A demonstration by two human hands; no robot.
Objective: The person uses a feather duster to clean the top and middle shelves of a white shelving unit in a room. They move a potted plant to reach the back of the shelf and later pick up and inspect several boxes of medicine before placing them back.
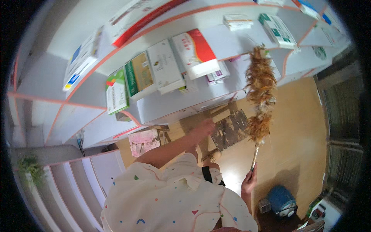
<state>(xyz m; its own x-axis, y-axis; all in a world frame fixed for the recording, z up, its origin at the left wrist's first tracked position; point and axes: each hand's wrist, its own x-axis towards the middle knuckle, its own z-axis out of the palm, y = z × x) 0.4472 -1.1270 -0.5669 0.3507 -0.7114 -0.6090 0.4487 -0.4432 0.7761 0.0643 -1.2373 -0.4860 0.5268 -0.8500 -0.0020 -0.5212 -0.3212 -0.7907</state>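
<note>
My right hand grips the thin handle of a brown feather duster. Its feathered head points away from me, and the tip overlaps the front edge of the shelf. Blurred by motion, my left hand hangs over the floor in front of the shelving; its finger positions cannot be made out. Product cartons stand or lean on the shelf: a red and white box, a white box, a green and gold box and a green and white box.
More boxes, including a green and white carton, lie on the upper shelves. Below are a worn dark stool and a pink-topped stool. A blue container stands at lower right. Another shelf unit and a green plant are at left.
</note>
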